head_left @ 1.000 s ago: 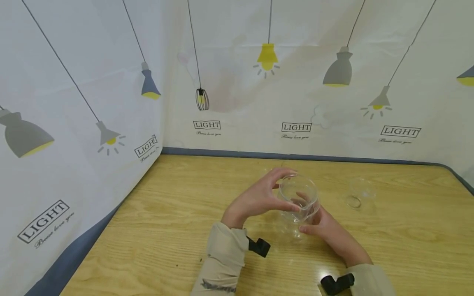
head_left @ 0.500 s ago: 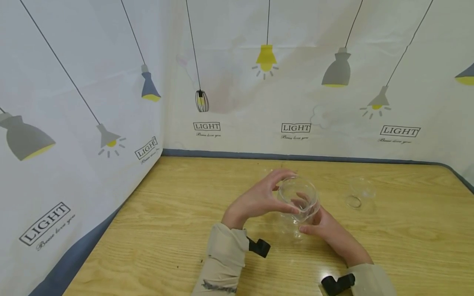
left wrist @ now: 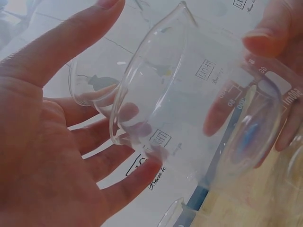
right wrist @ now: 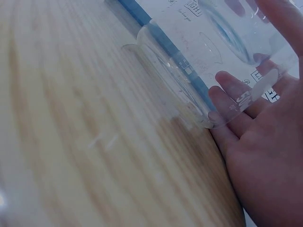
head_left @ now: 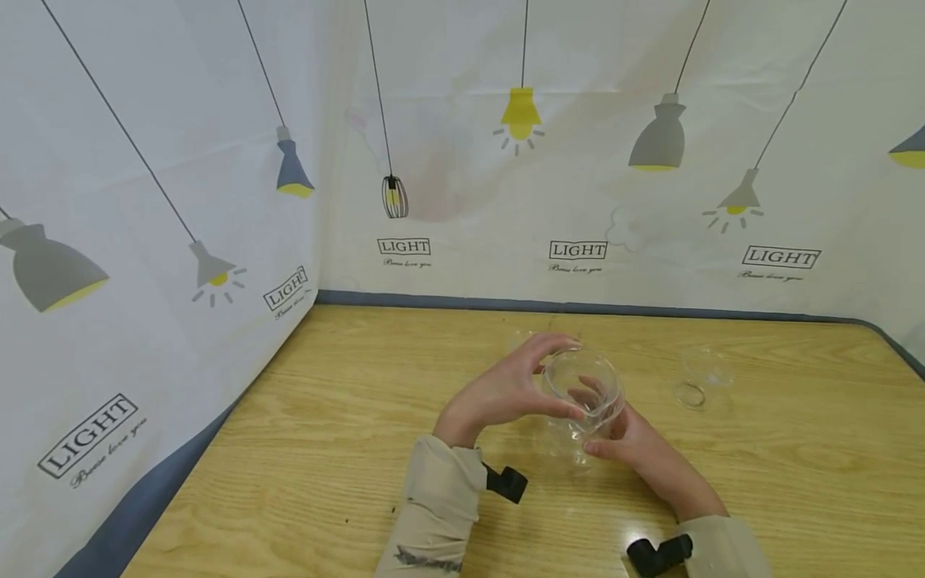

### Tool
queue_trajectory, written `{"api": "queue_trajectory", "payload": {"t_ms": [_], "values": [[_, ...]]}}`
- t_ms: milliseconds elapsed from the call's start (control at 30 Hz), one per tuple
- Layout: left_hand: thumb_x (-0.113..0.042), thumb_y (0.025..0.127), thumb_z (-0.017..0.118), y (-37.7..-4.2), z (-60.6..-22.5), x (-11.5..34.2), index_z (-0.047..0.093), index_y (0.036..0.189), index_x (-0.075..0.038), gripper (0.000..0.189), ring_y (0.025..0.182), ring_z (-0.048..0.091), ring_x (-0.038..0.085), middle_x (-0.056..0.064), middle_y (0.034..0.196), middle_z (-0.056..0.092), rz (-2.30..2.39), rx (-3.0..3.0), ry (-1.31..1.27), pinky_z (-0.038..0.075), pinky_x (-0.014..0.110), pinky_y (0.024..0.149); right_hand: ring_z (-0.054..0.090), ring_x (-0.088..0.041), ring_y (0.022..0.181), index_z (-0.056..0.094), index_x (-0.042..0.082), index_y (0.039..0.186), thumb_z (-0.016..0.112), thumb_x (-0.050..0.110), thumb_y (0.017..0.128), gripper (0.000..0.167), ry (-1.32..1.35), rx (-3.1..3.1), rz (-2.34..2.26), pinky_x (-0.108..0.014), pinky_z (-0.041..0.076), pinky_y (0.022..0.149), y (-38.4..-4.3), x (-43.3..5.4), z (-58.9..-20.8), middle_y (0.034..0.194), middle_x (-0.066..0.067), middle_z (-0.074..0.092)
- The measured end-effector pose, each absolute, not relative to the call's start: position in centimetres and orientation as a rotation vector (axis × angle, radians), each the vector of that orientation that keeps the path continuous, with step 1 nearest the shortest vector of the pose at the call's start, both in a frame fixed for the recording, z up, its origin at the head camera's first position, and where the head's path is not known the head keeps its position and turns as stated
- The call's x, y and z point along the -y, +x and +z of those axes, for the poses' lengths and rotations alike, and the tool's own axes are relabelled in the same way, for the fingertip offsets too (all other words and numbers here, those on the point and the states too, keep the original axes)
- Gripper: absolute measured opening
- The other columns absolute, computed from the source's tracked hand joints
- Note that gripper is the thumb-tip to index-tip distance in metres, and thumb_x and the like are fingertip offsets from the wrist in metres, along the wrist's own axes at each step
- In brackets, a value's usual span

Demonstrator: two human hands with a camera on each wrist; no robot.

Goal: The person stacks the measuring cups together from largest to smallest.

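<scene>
A clear glass beaker (head_left: 582, 377) with a pouring lip (left wrist: 183, 7) is held up between both hands, tilted. My left hand (head_left: 502, 387) grips it near the rim, thumb on the near side, fingers behind. Lower down, my right hand (head_left: 634, 440) holds the glass from the right, its fingers (right wrist: 232, 101) seen through the wall. White graduation marks (left wrist: 289, 97), with 500 ml among them, show beside the right hand. A thick round base (left wrist: 251, 130) shows through the glass there. I cannot tell whether a second beaker surrounds this lower part.
More clear glassware (head_left: 567, 453) overlaps the space just below the hands. At the right stands another transparent vessel (head_left: 706, 368), with a ring-shaped glass edge (head_left: 690, 393) beside it. Light wood forms the tabletop (head_left: 311, 449); a lamp-printed cloth (head_left: 462, 177) rises behind and at left.
</scene>
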State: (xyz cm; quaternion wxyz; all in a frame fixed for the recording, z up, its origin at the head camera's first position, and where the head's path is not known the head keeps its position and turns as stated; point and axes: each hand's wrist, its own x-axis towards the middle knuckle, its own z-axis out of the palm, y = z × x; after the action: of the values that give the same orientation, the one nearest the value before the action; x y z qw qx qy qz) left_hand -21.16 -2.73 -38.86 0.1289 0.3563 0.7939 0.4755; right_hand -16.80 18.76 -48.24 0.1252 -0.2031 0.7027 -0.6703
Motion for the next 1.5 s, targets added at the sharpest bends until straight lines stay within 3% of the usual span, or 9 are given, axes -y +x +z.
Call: {"api": "queue_trajectory", "payload": {"t_ms": [333,767,1500], "values": [[-0.04,0.065,0.077,-21.03,-39.01,2.73,0.037,0.13,-0.035,0.076,0.12,0.035,0.011,-0.015,0.135,0.029,1.362,-2.315,1.023,0.036,0.038,0.092,0.032,-0.023,0.126,0.016,0.023,0.141,0.057,0.003,0.084,0.073,-0.613,-2.098,-1.923,-0.031,0.032,0.094,-16.73,-19.03,-48.58,0.141,-0.01,0.028],[-0.043,0.064,0.077,-21.1,-39.22,2.67,0.036,0.13,-0.038,0.077,0.121,0.033,0.01,-0.016,0.135,0.029,1.334,-2.318,1.016,0.034,0.042,0.094,0.033,-0.02,0.125,0.016,0.022,0.141,0.056,0.0,0.084,0.073,-0.64,-2.03,-1.976,-0.025,0.034,0.093,-16.82,-19.01,-48.92,0.142,-0.013,0.026],[-0.041,0.065,0.077,-21.24,-39.49,2.79,0.034,0.131,-0.038,0.08,0.12,0.034,0.007,-0.014,0.133,0.033,1.305,-2.305,0.996,0.032,0.036,0.096,0.024,-0.03,0.129,0.014,0.016,0.142,0.055,-0.002,0.083,0.074,-0.689,-1.989,-2.006,-0.023,0.033,0.094,-17.01,-18.9,-48.92,0.142,-0.015,0.025]]}}
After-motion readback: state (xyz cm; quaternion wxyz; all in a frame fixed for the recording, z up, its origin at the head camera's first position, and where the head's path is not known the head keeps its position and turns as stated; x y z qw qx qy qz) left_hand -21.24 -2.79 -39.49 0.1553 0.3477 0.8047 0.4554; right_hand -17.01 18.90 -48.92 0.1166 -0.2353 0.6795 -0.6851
